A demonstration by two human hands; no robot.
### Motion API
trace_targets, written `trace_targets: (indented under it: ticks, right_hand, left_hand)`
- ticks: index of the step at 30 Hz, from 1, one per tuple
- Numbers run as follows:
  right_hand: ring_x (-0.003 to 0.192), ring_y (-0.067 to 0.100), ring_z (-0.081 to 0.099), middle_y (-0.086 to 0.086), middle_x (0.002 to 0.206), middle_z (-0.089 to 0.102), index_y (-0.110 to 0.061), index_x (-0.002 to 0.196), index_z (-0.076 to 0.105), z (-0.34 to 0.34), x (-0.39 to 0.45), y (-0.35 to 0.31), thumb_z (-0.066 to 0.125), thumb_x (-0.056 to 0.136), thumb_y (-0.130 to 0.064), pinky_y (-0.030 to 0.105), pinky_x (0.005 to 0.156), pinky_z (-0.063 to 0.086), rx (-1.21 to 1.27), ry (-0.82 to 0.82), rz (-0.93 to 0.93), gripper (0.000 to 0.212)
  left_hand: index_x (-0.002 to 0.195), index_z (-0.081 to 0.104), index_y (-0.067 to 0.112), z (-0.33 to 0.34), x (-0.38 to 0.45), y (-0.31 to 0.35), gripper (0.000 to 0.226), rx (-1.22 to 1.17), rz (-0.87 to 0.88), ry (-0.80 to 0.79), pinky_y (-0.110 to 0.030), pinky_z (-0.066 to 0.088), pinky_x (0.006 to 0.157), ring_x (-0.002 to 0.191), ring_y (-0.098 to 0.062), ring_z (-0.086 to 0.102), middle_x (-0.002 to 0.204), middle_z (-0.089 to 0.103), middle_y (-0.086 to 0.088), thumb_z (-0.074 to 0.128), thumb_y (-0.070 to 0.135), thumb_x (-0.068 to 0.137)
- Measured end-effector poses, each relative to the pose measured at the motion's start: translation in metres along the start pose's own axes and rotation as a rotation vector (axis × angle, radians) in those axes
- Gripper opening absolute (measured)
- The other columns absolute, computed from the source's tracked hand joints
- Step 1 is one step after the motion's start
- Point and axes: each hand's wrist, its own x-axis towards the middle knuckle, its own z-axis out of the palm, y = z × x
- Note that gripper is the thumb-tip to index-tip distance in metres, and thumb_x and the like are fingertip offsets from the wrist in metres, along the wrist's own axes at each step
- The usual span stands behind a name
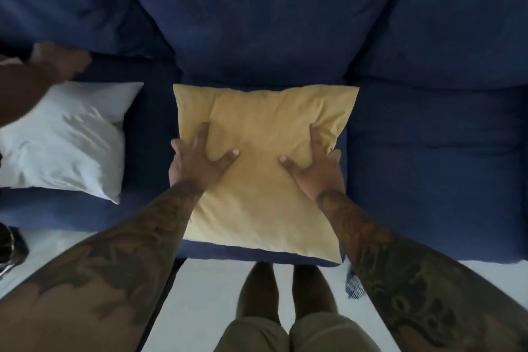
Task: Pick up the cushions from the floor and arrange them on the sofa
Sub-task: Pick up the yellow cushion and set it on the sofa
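Note:
A yellow cushion (pixel 261 186) lies over the middle seat of the dark blue sofa (pixel 428 166), its top edge near the back cushions and its lower edge at the seat's front. My left hand (pixel 198 160) grips its left edge, thumb on top and fingers curled under the side. My right hand (pixel 315 166) grips its right edge the same way. A white cushion (pixel 65 143) rests on the left seat, apart from the yellow one.
Another person's arm and hand (pixel 54 66) reach in from the left edge above the white cushion. My legs and feet (pixel 283 288) stand on the pale floor (pixel 205 294) in front of the sofa. A dark object (pixel 11 248) sits at the far left on the floor.

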Motion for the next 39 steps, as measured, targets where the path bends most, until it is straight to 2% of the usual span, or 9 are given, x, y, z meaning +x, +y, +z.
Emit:
trace_targets:
  ticks: [5, 7, 10, 14, 18, 25, 28, 33, 39]
  right_hand:
    - [0.132, 0.043, 0.051, 0.012, 0.146, 0.032, -0.074, 0.151, -0.009, 0.017, 0.026, 0.009, 0.054, 0.062, -0.103, 0.053, 0.101, 0.048, -0.064, -0.022, 0.051, 0.113]
    - [0.138, 0.044, 0.046, 0.014, 0.15, 0.03, -0.07, 0.154, -0.009, 0.016, 0.031, 0.009, 0.054, 0.065, -0.102, 0.055, 0.106, 0.045, -0.095, -0.049, 0.07, 0.114]
    - [0.148, 0.046, 0.035, 0.017, 0.16, 0.025, -0.066, 0.157, -0.011, 0.007, 0.03, 0.007, 0.052, 0.068, -0.101, 0.059, 0.116, 0.039, -0.143, -0.097, 0.096, 0.115]
    - [0.156, 0.046, 0.022, 0.017, 0.171, 0.012, -0.059, 0.161, -0.011, -0.014, 0.006, 0.005, 0.051, 0.073, -0.099, 0.061, 0.121, 0.033, -0.197, -0.169, 0.118, 0.115]
    - [0.151, 0.041, 0.029, 0.009, 0.17, 0.018, -0.053, 0.166, 0.005, -0.036, -0.041, 0.007, 0.054, 0.085, -0.087, 0.056, 0.117, 0.036, -0.218, -0.149, 0.022, 0.101]
    - [0.152, 0.038, 0.029, 0.01, 0.171, 0.022, -0.046, 0.169, 0.013, -0.064, -0.138, 0.021, 0.06, 0.094, -0.071, 0.054, 0.116, 0.036, -0.218, -0.217, -0.08, 0.092]
    - [0.152, 0.037, 0.03, 0.008, 0.17, 0.025, -0.042, 0.169, 0.014, -0.076, -0.167, 0.027, 0.061, 0.096, -0.067, 0.055, 0.118, 0.037, -0.223, -0.202, -0.117, 0.09]
    - [0.152, 0.032, 0.032, 0.002, 0.17, 0.027, -0.04, 0.17, 0.015, -0.091, -0.197, 0.043, 0.057, 0.096, -0.072, 0.054, 0.117, 0.04, -0.257, -0.191, -0.202, 0.09]
    - [0.15, 0.033, 0.033, 0.002, 0.17, 0.028, -0.04, 0.169, 0.017, -0.096, -0.225, 0.065, 0.056, 0.097, -0.07, 0.055, 0.116, 0.04, -0.297, -0.14, -0.194, 0.087]
  left_hand:
    - [0.156, 0.001, 0.059, 0.029, 0.018, 0.001, 0.108, 0.012, -0.01, 0.007, -0.043, 0.044, 0.077, 0.091, -0.029, 0.046, 0.136, 0.029, -0.009, 0.033, 0.107, 0.064]
    - [0.156, -0.001, 0.059, 0.032, 0.02, 0.005, 0.109, 0.032, -0.025, 0.007, -0.044, 0.044, 0.078, 0.098, -0.03, 0.049, 0.137, 0.029, -0.01, 0.032, 0.107, 0.065]
    - [0.157, -0.005, 0.059, 0.027, 0.014, 0.013, 0.11, 0.083, -0.057, -0.012, -0.043, 0.042, 0.078, 0.119, -0.034, 0.047, 0.142, 0.026, -0.011, 0.032, 0.106, 0.065]
    - [0.16, -0.002, 0.054, 0.011, -0.015, 0.022, 0.108, 0.139, -0.094, -0.033, -0.045, 0.046, 0.079, 0.126, -0.033, 0.039, 0.145, 0.026, -0.011, 0.032, 0.103, 0.071]
    - [0.164, 0.003, 0.047, -0.004, -0.069, 0.029, 0.104, 0.175, -0.093, -0.053, -0.051, 0.049, 0.097, 0.14, -0.038, 0.032, 0.16, 0.02, -0.014, 0.041, 0.094, 0.08]
    - [0.168, 0.008, 0.035, -0.018, -0.177, 0.037, 0.101, 0.127, 0.051, -0.163, -0.054, 0.031, 0.119, 0.157, -0.033, 0.018, 0.172, 0.019, -0.007, 0.051, 0.08, 0.089]
    - [0.168, 0.012, 0.028, -0.017, -0.212, 0.041, 0.102, 0.095, 0.098, -0.159, -0.052, 0.03, 0.12, 0.157, -0.029, 0.019, 0.171, 0.023, -0.006, 0.056, 0.076, 0.089]
    - [0.168, 0.015, 0.021, -0.014, -0.249, 0.037, 0.101, 0.08, 0.123, -0.099, -0.051, 0.029, 0.122, 0.157, -0.028, 0.02, 0.171, 0.025, -0.006, 0.059, 0.07, 0.091]
    - [0.168, 0.017, 0.018, -0.016, -0.276, 0.026, 0.099, 0.051, 0.168, -0.044, -0.052, 0.028, 0.122, 0.157, -0.029, 0.021, 0.17, 0.026, -0.006, 0.061, 0.065, 0.093]
